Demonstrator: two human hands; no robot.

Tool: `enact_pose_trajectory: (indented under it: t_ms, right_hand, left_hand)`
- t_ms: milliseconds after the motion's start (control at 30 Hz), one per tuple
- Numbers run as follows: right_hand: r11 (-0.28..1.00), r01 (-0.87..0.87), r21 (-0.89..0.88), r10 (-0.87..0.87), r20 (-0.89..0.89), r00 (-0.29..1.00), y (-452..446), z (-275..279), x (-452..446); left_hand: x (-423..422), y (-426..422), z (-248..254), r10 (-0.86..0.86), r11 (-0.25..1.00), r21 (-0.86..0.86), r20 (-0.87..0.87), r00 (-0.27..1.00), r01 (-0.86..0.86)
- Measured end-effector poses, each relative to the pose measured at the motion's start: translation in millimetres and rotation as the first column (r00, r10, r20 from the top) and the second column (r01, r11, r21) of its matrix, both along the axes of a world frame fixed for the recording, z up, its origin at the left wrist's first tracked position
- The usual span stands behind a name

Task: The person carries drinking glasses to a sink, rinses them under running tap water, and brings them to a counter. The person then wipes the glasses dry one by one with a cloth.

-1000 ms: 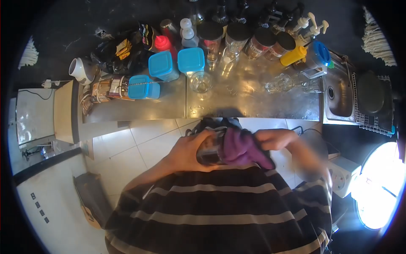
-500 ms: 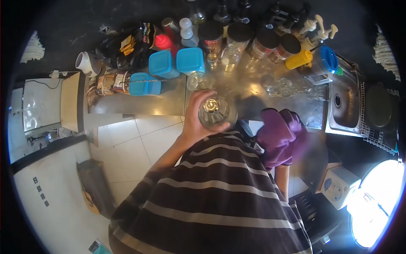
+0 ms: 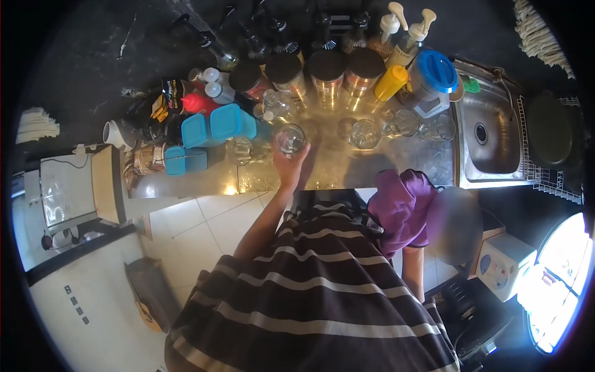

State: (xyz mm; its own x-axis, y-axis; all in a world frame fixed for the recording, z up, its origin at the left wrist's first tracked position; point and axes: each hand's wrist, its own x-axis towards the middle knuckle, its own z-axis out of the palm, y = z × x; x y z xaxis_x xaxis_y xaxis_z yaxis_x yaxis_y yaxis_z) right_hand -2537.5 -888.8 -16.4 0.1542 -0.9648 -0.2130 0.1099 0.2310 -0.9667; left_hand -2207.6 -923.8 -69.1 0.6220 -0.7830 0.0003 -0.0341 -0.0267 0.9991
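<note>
My left hand is wrapped round a clear drinking glass over the steel counter. Whether the glass's base rests on the metal, I cannot tell. A purple cloth hangs bunched over my right hand, in front of the counter's edge; the cloth hides the fingers. Left of the held glass stands another clear glass. To its right are more clear glasses, the closest one upright and others nearer the sink.
Blue-lidded containers and a red squeeze bottle stand at the left. Black-lidded jars, a yellow bottle and a blue-lidded jug line the back. A sink and wire rack lie right.
My left hand has carried the glass from close to my body forward over the counter. The purple cloth stays over my right hand. The camera view has shifted.
</note>
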Motion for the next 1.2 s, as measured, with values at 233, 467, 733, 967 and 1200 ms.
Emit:
enact_pose_trajectory:
  t_ms: [233, 467, 733, 967, 1200]
  right_hand:
    - [0.998, -0.022, -0.057, 0.020, -0.031, 0.999, -7, 11, -3]
    - [0.894, 0.043, -0.445, -0.192, -0.295, 0.936, -17, 12, -3]
    - [0.947, 0.019, -0.321, -0.028, -0.024, 0.999, -53, 71, 18]
    - [0.673, -0.034, -0.739, -0.494, -0.484, 0.722, -31, 30, -24]
    - [0.886, -0.213, -0.411, -0.180, -0.729, 0.660, -36, 91, -30]
  left_hand:
    - [7, -19, -35, 0.018, 1.000, -0.028, 0.164, 0.986, -0.014]
    - [-25, 24, -27, 0.201, 0.959, 0.084, 0.466, 0.861, -0.270]
    - [-88, -12, 13, -0.368, 0.929, 0.165, 0.297, 0.881, 0.332]
    - [-111, -72, -29, -0.410, 0.912, 0.048, 0.175, 0.895, 0.408]
    - [-109, -68, -32, -0.378, 0.923, 0.014, -0.133, 0.916, 0.383]
